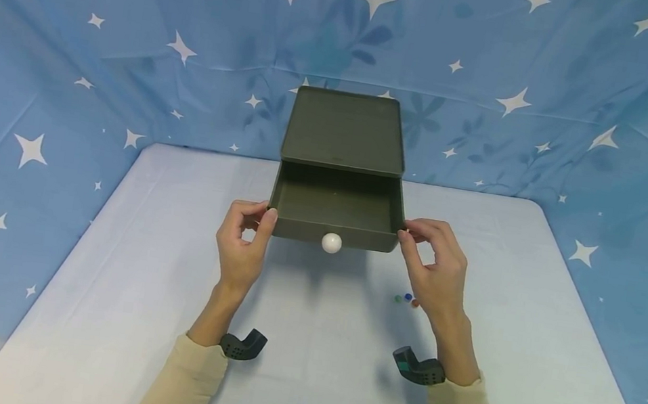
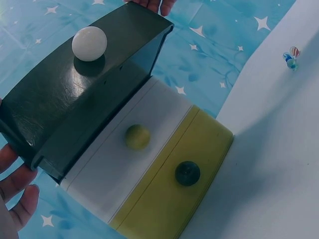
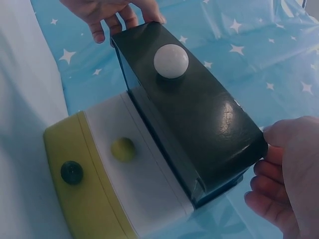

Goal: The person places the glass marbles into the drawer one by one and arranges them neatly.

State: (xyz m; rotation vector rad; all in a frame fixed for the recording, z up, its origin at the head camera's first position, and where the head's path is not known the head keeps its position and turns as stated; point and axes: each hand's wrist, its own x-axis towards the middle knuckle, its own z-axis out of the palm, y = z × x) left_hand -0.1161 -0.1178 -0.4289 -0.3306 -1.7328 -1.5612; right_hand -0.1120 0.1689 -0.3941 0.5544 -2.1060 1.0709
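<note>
Your left hand (image 1: pixel 241 246) and right hand (image 1: pixel 440 272) pinch the front corners of a dark green drawer (image 1: pixel 302 231), at its 9 and 3 o'clock, as it juts partway from the top of the chest (image 2: pixel 114 164) at your 12 o'clock. Too long or uneven a pull could tip or jam it, overreaching its support. Its white knob (image 1: pixel 331 243) faces 6 o'clock; the front's long axis runs 9 to 3.
</note>
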